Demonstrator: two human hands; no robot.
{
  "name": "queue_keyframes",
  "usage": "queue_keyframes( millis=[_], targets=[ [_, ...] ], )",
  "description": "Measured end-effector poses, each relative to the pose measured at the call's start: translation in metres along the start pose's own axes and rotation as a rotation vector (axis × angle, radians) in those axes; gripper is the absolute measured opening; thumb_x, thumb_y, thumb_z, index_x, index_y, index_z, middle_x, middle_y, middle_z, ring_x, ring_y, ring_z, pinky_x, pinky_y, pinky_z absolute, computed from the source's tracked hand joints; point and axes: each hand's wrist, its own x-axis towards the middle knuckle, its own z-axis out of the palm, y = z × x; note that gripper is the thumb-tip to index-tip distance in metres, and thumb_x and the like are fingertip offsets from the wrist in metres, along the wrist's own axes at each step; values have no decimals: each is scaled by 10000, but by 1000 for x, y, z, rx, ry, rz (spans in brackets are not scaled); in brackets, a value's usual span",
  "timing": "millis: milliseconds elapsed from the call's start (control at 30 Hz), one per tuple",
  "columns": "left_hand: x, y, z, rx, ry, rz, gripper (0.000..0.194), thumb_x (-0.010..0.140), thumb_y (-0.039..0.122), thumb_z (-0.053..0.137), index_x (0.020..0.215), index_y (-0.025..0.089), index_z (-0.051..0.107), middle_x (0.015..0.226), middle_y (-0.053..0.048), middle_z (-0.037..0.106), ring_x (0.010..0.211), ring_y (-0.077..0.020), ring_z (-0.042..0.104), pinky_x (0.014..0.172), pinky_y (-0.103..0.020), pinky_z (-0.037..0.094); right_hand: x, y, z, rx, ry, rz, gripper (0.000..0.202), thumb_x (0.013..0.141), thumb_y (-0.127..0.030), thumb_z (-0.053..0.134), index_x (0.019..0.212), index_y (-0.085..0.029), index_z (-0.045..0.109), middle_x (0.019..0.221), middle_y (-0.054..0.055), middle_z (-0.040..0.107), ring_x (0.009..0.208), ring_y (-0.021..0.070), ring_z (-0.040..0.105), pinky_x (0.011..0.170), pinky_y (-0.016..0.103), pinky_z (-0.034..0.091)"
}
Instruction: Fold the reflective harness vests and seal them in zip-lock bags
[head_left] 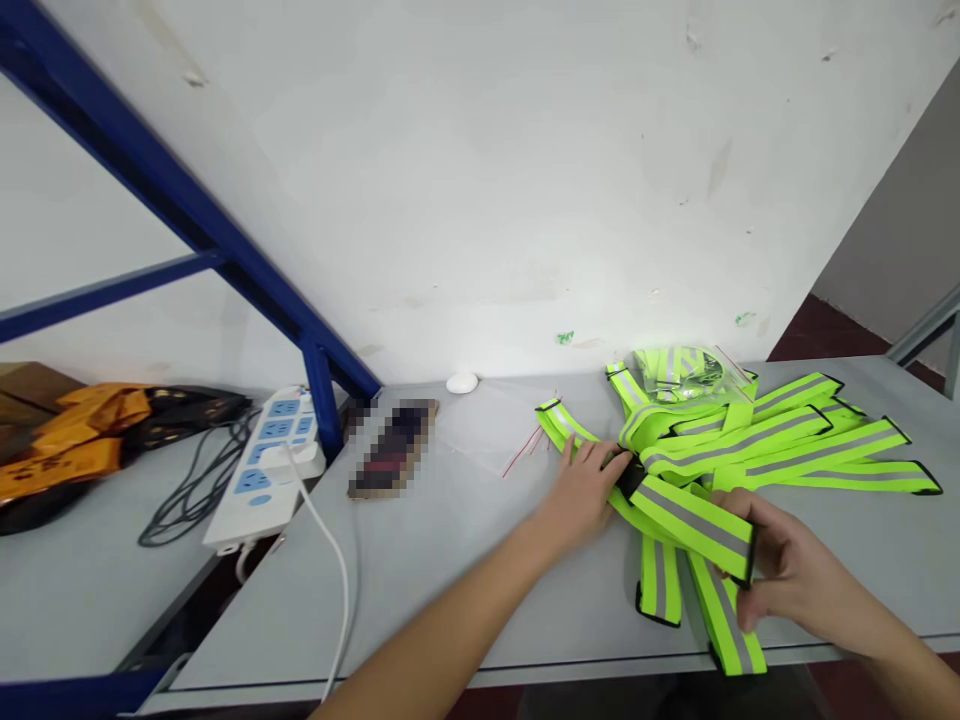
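Observation:
A neon-yellow reflective strap (694, 528) with a grey stripe and black ends is stretched between my hands. My left hand (585, 490) pinches its black buckle end, fingers closed. At the other end, my right hand (780, 560) curls around the strap near its black edge, its fingertips partly hidden behind the band. Beneath and beyond them spreads a loose pile of similar straps (817, 470), some hanging toward the front edge. On top of the pile rests a clear zip bag (686, 372) with a folded strap inside.
Clear plastic zip bags (487, 425) with red seals lie left of the pile. Behind them is a white oval object (462, 383). A blurred phone-like item (394, 450), a power strip (270, 460) with a white cable and a blue metal frame (247, 270) stand left. A wall closes the back.

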Motion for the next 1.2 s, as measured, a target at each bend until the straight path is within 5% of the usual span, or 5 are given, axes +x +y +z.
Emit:
queue_keyframes(
  millis=[233, 500, 767, 933, 1200],
  targets=[
    [5, -6, 2, 96, 104, 54, 354, 781, 30, 451, 1001, 264, 600, 1068, -66, 602, 1034, -248, 484, 1103, -576, 99, 22, -25, 0, -330, 60, -432, 227, 574, -257, 853, 653, -240, 640, 1165, 69, 552, 1072, 287, 548, 881, 381, 507],
    [8, -13, 3, 178, 295, 34, 182, 869, 131, 489, 900, 247, 625, 952, -52, 618, 866, -207, 469, 938, -457, 262, 58, -31, 33, 144, -99, -51, 418, 567, -263, 866, 793, -246, 515, 693, -53, 564, 619, 138, 550, 525, 232, 465],
    [9, -14, -4, 180, 322, -240, 135, 800, 99, 531, 886, 202, 514, 896, -45, 567, 820, -198, 501, 706, -335, 312, 91, -12, 35, 173, -219, 37, 279, 832, -393, 672, 1002, -235, 517, 903, -2, 597, 871, 152, 549, 801, 287, 443],
    [5, -16, -13, -217, 339, -624, 229, 735, 137, 559, 765, 233, 353, 655, 43, 460, 585, -147, 417, 535, -263, 254, 87, 2, 38, 268, -276, 62, 265, 881, -399, 619, 1067, -239, 520, 943, 8, 591, 886, 149, 551, 809, 288, 445],
    [14, -9, -3, -1087, 524, -771, 381, 640, 198, 709, 735, 221, 341, 639, 78, 434, 549, -81, 406, 514, -212, 313, 89, 14, 47, 506, -283, 67, 289, 902, -337, 604, 1154, -237, 505, 887, -6, 584, 670, 111, 557, 658, 290, 506]
  ],
)
